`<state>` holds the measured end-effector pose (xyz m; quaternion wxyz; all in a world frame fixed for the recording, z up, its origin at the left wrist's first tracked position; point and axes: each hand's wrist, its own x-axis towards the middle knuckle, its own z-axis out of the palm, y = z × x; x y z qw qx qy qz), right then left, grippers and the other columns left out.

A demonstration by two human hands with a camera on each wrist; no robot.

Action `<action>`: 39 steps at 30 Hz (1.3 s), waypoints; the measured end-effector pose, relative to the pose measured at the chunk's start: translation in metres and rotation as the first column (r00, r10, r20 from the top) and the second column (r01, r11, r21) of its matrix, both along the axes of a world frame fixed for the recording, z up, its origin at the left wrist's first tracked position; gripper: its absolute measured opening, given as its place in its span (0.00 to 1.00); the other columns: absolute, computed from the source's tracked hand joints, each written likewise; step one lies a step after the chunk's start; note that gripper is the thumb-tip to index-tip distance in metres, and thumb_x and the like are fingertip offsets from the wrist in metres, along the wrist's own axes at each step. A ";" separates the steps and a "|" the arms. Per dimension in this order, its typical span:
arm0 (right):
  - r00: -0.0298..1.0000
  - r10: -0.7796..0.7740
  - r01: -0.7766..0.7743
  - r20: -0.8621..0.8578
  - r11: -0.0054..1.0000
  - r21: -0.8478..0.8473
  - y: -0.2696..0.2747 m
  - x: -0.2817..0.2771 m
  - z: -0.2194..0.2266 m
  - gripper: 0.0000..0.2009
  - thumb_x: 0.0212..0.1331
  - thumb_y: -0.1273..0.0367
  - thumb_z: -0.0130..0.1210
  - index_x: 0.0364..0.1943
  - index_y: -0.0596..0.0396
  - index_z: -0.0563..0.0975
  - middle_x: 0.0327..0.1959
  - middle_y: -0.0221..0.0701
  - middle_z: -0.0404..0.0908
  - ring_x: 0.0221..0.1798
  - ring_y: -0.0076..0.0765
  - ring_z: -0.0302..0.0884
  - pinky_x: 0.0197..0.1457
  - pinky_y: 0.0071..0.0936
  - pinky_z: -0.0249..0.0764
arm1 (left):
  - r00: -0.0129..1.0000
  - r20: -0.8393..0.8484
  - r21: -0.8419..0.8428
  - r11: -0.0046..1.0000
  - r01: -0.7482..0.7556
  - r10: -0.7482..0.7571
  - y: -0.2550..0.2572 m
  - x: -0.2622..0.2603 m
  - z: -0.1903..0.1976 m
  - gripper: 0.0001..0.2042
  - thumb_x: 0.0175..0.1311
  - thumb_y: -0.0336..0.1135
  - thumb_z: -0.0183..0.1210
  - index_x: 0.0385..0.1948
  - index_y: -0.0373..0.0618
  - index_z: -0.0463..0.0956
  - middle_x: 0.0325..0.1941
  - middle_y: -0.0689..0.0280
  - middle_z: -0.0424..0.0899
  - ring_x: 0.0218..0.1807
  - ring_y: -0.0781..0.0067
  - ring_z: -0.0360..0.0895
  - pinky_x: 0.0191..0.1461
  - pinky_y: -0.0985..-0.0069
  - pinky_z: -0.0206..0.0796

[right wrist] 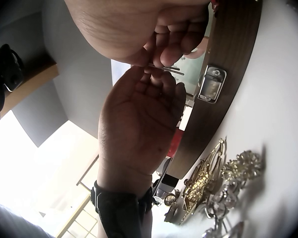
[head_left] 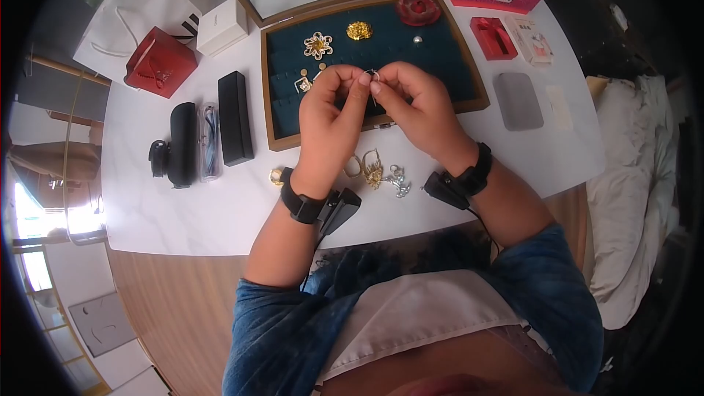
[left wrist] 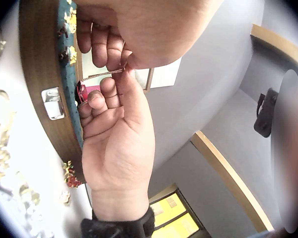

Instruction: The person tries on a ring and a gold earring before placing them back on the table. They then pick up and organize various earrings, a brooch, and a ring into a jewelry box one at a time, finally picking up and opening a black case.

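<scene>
Both hands meet above the front part of a wooden-framed jewelry case (head_left: 281, 121). Thumb and fingers of my left hand (head_left: 328, 117) and of my right hand (head_left: 429, 106) pinch one small, thin piece of jewelry (head_left: 375, 76) between them. In the left wrist view it appears as a slim beaded strip (left wrist: 103, 75); the right wrist view has thin strips (right wrist: 174, 70) by the fingertips. On the case's dark green lining lie a flower brooch (head_left: 318, 45), a gold brooch (head_left: 359, 30), a pearl piece (head_left: 417, 39) and a red flower (head_left: 419, 9).
Gold jewelry (head_left: 372, 170) and a silver piece (head_left: 398, 182) lie before the case. Black cases (head_left: 233, 117), a red bag (head_left: 161, 62) and a white box (head_left: 222, 26) stand left. At right are a red box (head_left: 493, 38) and a grey pad (head_left: 518, 101).
</scene>
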<state>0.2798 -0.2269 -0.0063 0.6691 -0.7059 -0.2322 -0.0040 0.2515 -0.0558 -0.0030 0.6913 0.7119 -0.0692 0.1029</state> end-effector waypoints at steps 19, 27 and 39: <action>1.000 -0.005 0.004 0.010 1.000 0.009 0.001 0.000 0.001 0.06 0.76 0.70 0.62 0.45 0.60 0.82 0.36 0.26 0.86 0.37 0.15 0.81 0.41 0.20 0.77 | 1.000 0.026 0.033 0.999 -0.015 0.014 0.001 0.000 0.002 0.07 0.80 0.30 0.61 0.50 0.37 0.80 0.48 0.65 0.88 0.51 0.78 0.84 0.60 0.78 0.75; 0.999 -0.003 0.002 0.047 1.000 0.016 0.001 0.000 0.000 0.06 0.75 0.70 0.62 0.45 0.60 0.82 0.36 0.25 0.85 0.36 0.14 0.80 0.40 0.19 0.76 | 0.996 0.061 -0.060 0.996 -0.063 0.066 -0.003 0.001 0.003 0.06 0.76 0.29 0.65 0.45 0.37 0.83 0.41 0.67 0.90 0.44 0.83 0.83 0.50 0.82 0.74; 0.999 -0.021 0.020 0.042 1.000 0.023 -0.001 0.000 0.001 0.06 0.75 0.70 0.63 0.46 0.60 0.82 0.38 0.25 0.88 0.38 0.14 0.82 0.41 0.18 0.77 | 0.998 0.046 0.038 0.999 -0.039 0.037 0.002 0.000 0.002 0.07 0.80 0.31 0.61 0.50 0.37 0.81 0.49 0.65 0.88 0.50 0.77 0.84 0.60 0.77 0.76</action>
